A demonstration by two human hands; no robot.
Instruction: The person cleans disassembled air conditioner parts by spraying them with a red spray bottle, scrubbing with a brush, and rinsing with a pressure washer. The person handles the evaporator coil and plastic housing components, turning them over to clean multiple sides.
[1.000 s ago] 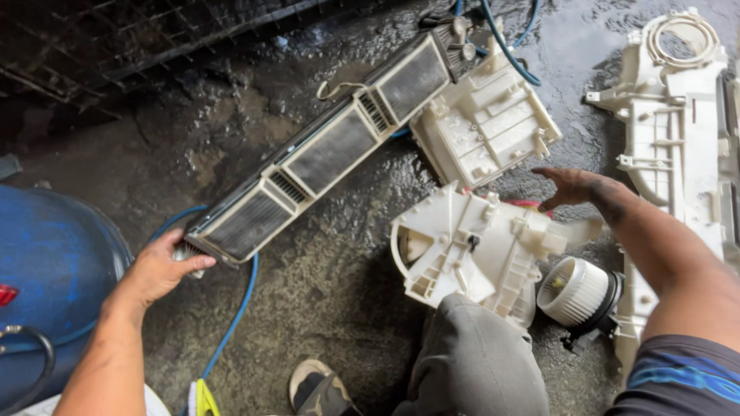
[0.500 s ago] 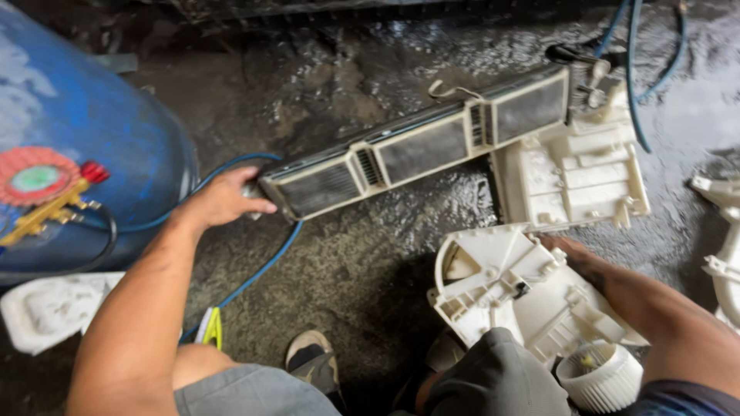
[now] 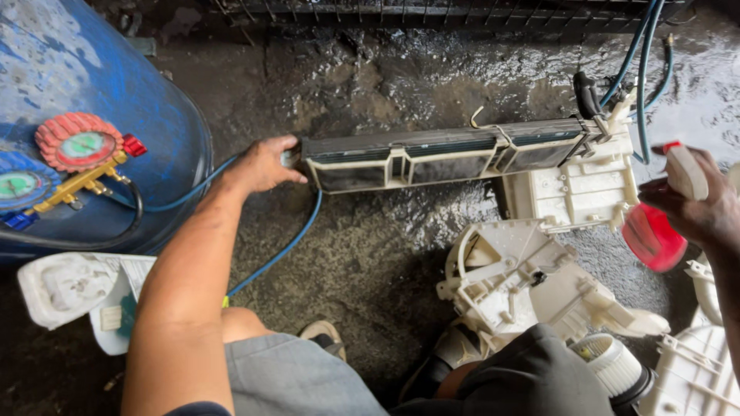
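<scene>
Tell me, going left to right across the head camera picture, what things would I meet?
Blue drum with red gauge → left hand gripping the end of the long finned unit → white plastic housing → red spray bottle in the right hand.

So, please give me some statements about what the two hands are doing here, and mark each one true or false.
1. The left hand grips one end of the long finned core. True.
2. The right hand is empty. False: it holds a red spray bottle.
3. A blue hose runs below the left hand. True.
4. The core lies inside the white plastic housing. False: it is outside it, above the wet floor.
5. Gauges hang on the blue tank. True.
</scene>
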